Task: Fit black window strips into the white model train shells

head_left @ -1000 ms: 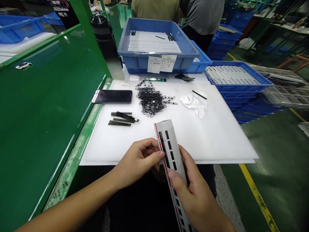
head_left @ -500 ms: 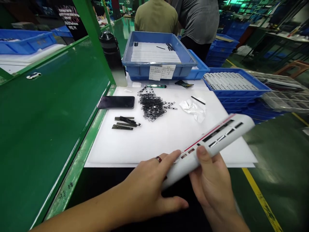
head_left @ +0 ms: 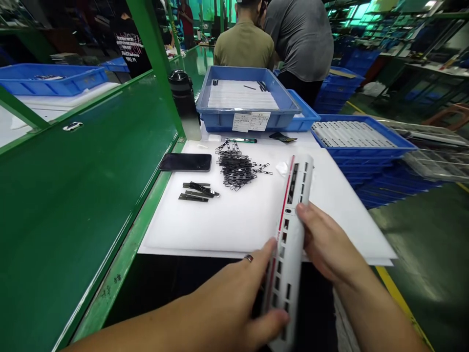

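A long white toy train car shell [head_left: 291,249] with a red stripe and rows of window openings stands nearly lengthwise before me, over the front edge of the white work surface [head_left: 220,230]. My left hand [head_left: 252,288], a ring on one finger, grips its lower part from the left, thumb across the windows. My right hand [head_left: 324,237] clasps it higher up from the right, thumb on its side. Beyond lies a pile of black window-frame strips [head_left: 236,168]. Several dark flat strips [head_left: 198,191] rest to its left. A white crumpled piece [head_left: 281,168] is partly hidden behind the shell.
A phone [head_left: 186,162], a bottle [head_left: 185,105] and a green pen-like tool [head_left: 242,140] are on the left and back. Blue bins [head_left: 249,120] stand behind, and a bin of white shells [head_left: 353,134] at right. Two people are beyond. A green rail [head_left: 124,244] borders the left.
The train shell has swung from a slant toward the right to nearly lengthwise, both hands still on it. The camera view has shifted slightly, and the shell now covers part of the white crumpled piece.
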{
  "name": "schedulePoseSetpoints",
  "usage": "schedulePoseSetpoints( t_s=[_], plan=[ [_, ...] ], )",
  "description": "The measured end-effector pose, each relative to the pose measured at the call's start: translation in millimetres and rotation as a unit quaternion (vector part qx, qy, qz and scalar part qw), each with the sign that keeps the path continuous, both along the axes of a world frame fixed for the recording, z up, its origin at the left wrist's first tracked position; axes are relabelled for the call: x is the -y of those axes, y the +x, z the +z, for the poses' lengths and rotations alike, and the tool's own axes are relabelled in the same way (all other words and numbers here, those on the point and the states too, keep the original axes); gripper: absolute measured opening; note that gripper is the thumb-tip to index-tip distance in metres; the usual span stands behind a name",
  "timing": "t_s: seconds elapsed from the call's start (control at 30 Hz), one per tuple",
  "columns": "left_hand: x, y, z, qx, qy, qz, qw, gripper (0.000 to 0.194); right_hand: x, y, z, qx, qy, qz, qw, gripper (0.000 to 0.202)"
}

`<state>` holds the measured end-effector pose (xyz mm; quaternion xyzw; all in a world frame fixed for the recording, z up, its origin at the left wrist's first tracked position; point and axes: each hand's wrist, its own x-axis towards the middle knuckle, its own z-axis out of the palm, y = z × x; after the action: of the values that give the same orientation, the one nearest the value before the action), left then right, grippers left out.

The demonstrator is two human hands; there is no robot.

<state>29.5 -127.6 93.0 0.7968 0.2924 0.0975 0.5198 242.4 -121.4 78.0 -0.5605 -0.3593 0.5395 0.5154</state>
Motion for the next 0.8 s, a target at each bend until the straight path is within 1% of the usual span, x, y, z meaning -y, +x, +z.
schedulePoseSetpoints(
  t_s=[0.03,0.07,0.1,0.13,0.17,0.2,0.27,0.3,0.37,0.43,0.47,0.5,0.53,0.57,0.6,0.63,0.67,0.73,0.8],
  plan=[
    [2,0,2.7,0.005,-0.013,-0.012,1.000,0.087,-6,6,6.7,0.057,0.006,0.033,0.998,0.048],
    [3,-1,5.1,0.001,-0.017,-0.020,1.000,0.082,-13,12,13.8,0.126,0.019,0.065,0.990,0.048],
    [3,-2,7.3,-0.007,-0.013,-0.024,1.000,0.072,-20,16,20.7,0.205,0.034,0.100,0.973,0.048],
    [3,-4,9.0,-0.015,-0.002,-0.026,1.000,0.061,-26,19,26.8,0.289,0.049,0.142,0.945,0.047],
    [3,-6,10.2,-0.016,0.012,-0.029,0.999,0.050,-33,21,31.4,0.367,0.062,0.192,0.908,0.046],
    [2,-8,10.7,-0.007,0.030,-0.033,0.999,0.040,-38,22,34.1,0.432,0.077,0.250,0.863,0.045],
    [-1,-13,9.1,0.037,0.076,-0.036,0.996,0.031,-48,21,32.4,0.516,0.109,0.354,0.773,0.041],
    [-4,-15,6.4,0.065,0.104,-0.029,0.992,0.028,-51,19,28.6,0.539,0.129,0.385,0.738,0.040],
    [-14,-20,-3.4,0.112,0.162,0.010,0.980,0.025,-57,16,18.4,0.573,0.174,0.410,0.688,0.037],
    [-29,-24,-18.8,0.145,0.232,0.089,0.958,0.023,-62,12,10.5,0.596,0.204,0.416,0.656,0.035],
    [-38,-26,-27.9,0.154,0.280,0.139,0.937,0.023,-65,10,9.0,0.599,0.214,0.419,0.648,0.037],
    [-46,-28,-37.3,0.152,0.331,0.190,0.911,0.024,-69,7,9.3,0.598,0.220,0.421,0.646,0.040],
    [-54,-29,-46.6,0.140,0.376,0.228,0.887,0.028,-74,3,11.1,0.595,0.224,0.416,0.650,0.044],
    [-61,-30,-55.1,0.116,0.399,0.249,0.875,0.037,-80,-2,13.8,0.593,0.226,0.404,0.659,0.046],
    [-66,-30,-62.6,0.093,0.408,0.256,0.872,0.047,-88,-8,16.7,0.590,0.227,0.387,0.671,0.047],
    [-70,-30,-68.8,0.071,0.405,0.251,0.877,0.053,-96,-16,19.0,0.588,0.226,0.369,0.684,0.044],
    [-73,-30,-73.6,0.053,0.393,0.242,0.886,0.053,-106,-24,20.1,0.583,0.218,0.358,0.696,0.040],
    [-74,-30,-79.5,0.034,0.367,0.229,0.901,0.044,-128,-42,18.2,0.572,0.190,0.357,0.714,0.032],
    [-73,-29,-81.9,0.028,0.353,0.237,0.905,0.035,-148,-60,11.5,0.564,0.162,0.370,0.720,0.027]
  ],
)
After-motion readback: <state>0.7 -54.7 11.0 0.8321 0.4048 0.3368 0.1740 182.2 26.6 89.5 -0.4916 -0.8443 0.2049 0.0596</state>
